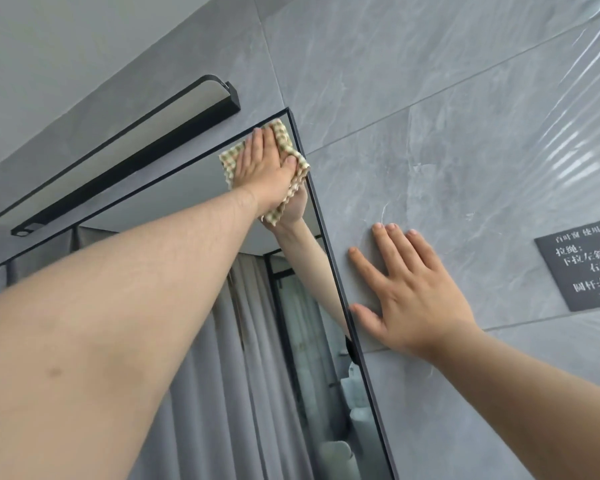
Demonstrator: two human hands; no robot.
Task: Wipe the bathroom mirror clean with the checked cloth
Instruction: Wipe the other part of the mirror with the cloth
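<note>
The checked cloth (284, 135) was cream, crossed with a small check of pale green and dull red. The mirror (174, 206) had a thin black frame (329, 251), and its glass showed a grey pleated curtain (219, 358) under a pale off-white ceiling. The lamp bar (129, 157) above it was black with a light grey underside. The wall tiles (413, 81) were mid grey, marbled with faint white veins. The sign (582, 271) was dark charcoal with white characters.

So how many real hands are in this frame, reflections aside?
2. The left hand presses the checked cloth against the mirror at its top right corner; the right hand lies flat on the wall tile beside it.
</note>
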